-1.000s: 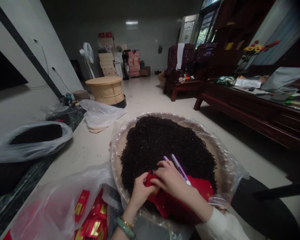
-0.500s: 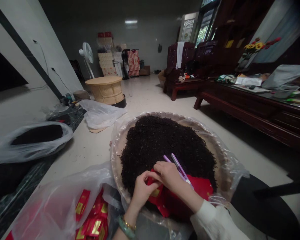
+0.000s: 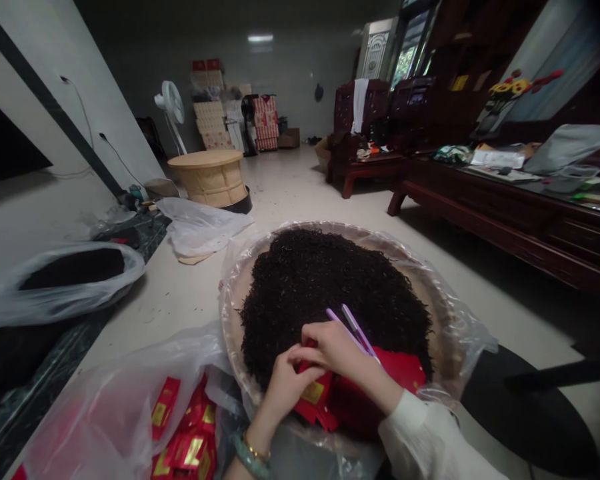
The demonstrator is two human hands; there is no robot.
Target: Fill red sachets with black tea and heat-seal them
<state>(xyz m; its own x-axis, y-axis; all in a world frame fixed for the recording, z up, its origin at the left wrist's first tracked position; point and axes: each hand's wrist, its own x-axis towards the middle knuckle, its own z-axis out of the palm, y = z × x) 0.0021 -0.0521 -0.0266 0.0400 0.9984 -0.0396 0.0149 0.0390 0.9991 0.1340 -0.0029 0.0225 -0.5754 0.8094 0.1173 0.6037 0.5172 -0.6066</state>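
A red packet with a gold label (image 3: 312, 392) is pinched between my left hand (image 3: 289, 381) and my right hand (image 3: 333, 347). Both hands have closed fingers that meet at the packet's upper end; my fingers partly hide it. Beneath them lies a broad heap of dark, dry tea-like leaves (image 3: 330, 280) in a round, plastic-lined basket (image 3: 233, 333). Beside my right hand, a purple tong-like tool (image 3: 356, 328) rests on the heap. More flat red packets (image 3: 400, 370) lie under my right forearm at the basket's near side.
A clear plastic bag (image 3: 110, 393) with several red-and-gold packets (image 3: 193, 443) sits at the lower left. Another bag of dark leaves (image 3: 75, 267) stands farther left. A black round base (image 3: 530, 407) is at right, near a dark wooden table (image 3: 505, 220). A round wooden stool (image 3: 207, 177) stands ahead.
Both hands have shifted slightly left, still pinching the packet's upper end. More of the packet's gold label shows below my fingers. The view has tilted a little.
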